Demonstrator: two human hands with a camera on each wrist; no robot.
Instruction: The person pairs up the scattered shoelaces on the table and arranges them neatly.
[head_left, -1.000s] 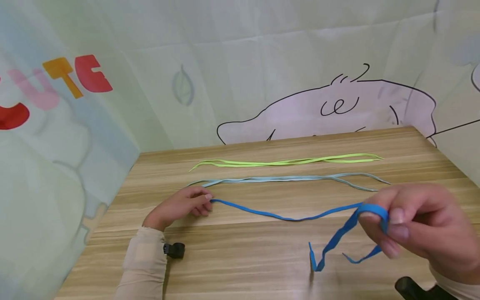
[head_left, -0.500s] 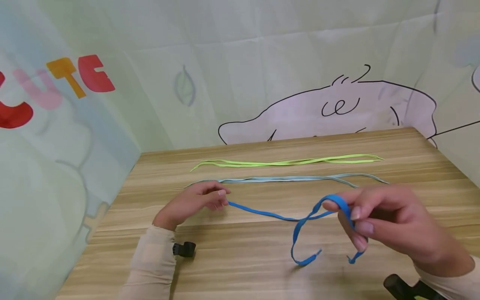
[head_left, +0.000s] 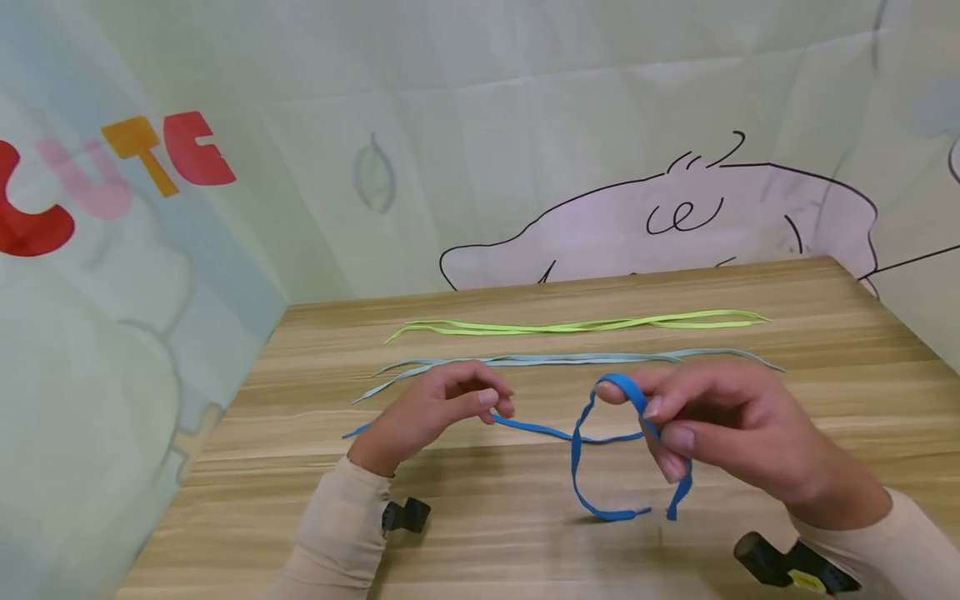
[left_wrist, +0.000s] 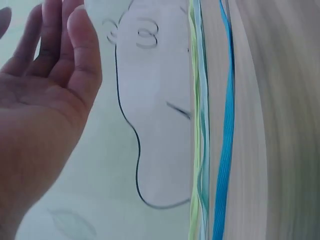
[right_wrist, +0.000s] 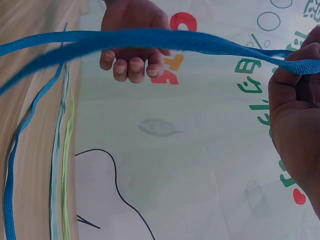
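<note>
A flat blue shoelace (head_left: 576, 467) hangs in a loop from my right hand (head_left: 738, 433). The thumb and fingers pinch it, and its tips dangle over the table. Another stretch of blue lace (head_left: 536, 428) lies along the table, passing behind my left hand (head_left: 438, 408), with one tip showing to the left of it. Whether it joins the held lace is hidden behind the right hand. In the left wrist view my left hand (left_wrist: 55, 90) has relaxed fingers and holds nothing, apart from the blue lace (left_wrist: 226, 150) on the table.
Behind the blue lace, pale blue laces (head_left: 570, 359) lie stretched across the wood-grain table (head_left: 480, 542). Yellow-green laces (head_left: 570, 326) lie farther back. A printed cloth (head_left: 465, 125) hangs behind the table and along its left side.
My left hand has let go of the lying blue lace and moved right, uncovering its left tip. My right hand has moved left with the held blue shoelace, whose hanging ends have swung.
</note>
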